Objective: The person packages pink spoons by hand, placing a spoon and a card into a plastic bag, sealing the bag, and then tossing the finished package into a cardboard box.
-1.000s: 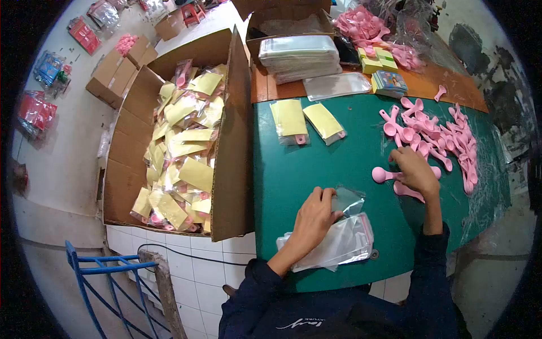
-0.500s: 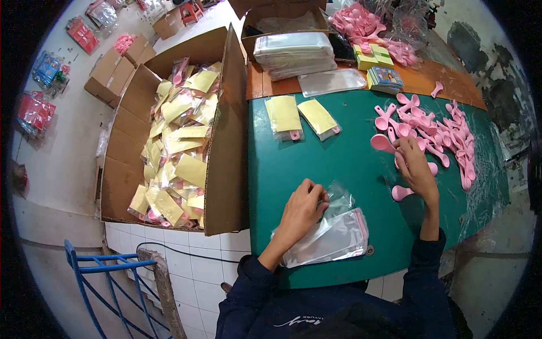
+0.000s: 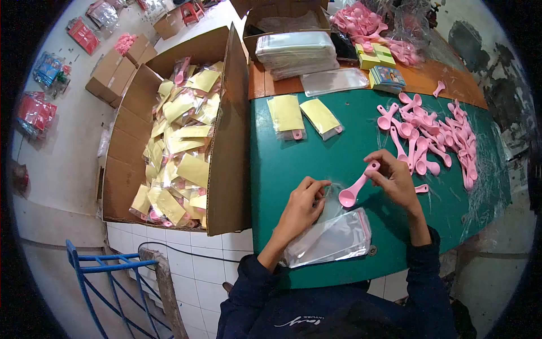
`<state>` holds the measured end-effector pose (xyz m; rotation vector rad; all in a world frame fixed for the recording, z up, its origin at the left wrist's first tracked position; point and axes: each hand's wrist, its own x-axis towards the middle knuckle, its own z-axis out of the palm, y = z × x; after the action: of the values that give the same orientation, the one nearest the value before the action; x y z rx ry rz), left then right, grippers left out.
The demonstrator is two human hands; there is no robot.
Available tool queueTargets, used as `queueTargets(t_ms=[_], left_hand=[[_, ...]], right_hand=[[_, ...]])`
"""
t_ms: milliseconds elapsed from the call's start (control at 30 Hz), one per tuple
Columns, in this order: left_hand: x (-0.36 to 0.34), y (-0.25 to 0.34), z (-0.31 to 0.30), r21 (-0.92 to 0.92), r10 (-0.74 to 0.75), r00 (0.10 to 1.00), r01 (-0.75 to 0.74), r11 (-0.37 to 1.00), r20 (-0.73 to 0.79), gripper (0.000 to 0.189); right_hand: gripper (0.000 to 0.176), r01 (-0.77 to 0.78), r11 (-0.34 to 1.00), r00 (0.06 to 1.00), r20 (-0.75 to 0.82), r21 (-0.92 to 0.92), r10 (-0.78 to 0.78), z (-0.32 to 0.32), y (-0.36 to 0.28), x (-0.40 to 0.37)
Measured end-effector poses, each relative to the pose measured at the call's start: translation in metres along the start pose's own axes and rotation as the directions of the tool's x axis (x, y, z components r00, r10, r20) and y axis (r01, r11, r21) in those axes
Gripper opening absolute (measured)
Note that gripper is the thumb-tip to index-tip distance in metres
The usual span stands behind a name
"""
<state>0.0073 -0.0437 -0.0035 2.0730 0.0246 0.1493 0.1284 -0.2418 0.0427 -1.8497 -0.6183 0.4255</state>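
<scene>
In my right hand [image 3: 395,179] is a pink measuring spoon [image 3: 357,187], pinched by the end of its handle, with the bowl pointing left toward my other hand. My left hand [image 3: 305,206] is closed on a clear plastic bag [image 3: 334,198], which stands up beside its fingertips. Beneath that hand lies a stack of clear plastic bags [image 3: 333,238] near the table's front edge. A heap of pink spoons [image 3: 432,133] spreads over the right side of the green table [image 3: 293,169].
Left of the table stands a large cardboard box [image 3: 226,141] full of packed bags with yellow cards [image 3: 186,135]. Two packed bags [image 3: 287,116] lie at the table's far left. Behind are a thick stack of bags [image 3: 296,53] and small card stacks [image 3: 387,78].
My right hand has come from the spoon heap toward the left and nearer to me, bringing a pink spoon with it. My left hand stays nearly in place with the bag.
</scene>
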Motion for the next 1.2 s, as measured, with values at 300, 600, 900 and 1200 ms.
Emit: queueTargets(t_ms=[300,600,900,1200], left_hand=[[0.003,0.006,-0.004,-0.099,-0.072,0.967,0.049,0.994,-0.245,0.021],[0.004,-0.011,-0.013,-0.244,-0.212,0.969,0.237,0.94,0.125,0.031],[0.004,-0.005,-0.012,-0.5,-0.251,0.934,0.35,0.792,0.255,0.027],[0.007,0.005,-0.018,-0.493,-0.272,0.883,0.445,0.748,0.384,0.04]], right_hand=[[0.022,0.049,0.975,0.998,-0.026,-0.215,-0.056,0.003,0.01,0.002],[0.021,0.036,0.979,0.999,-0.023,-0.201,-0.041,0.002,0.011,0.002],[0.023,0.169,0.972,0.933,-0.345,0.163,-0.104,0.023,-0.001,-0.006],[0.024,0.232,0.969,0.925,-0.329,0.088,-0.191,0.028,-0.004,-0.014]])
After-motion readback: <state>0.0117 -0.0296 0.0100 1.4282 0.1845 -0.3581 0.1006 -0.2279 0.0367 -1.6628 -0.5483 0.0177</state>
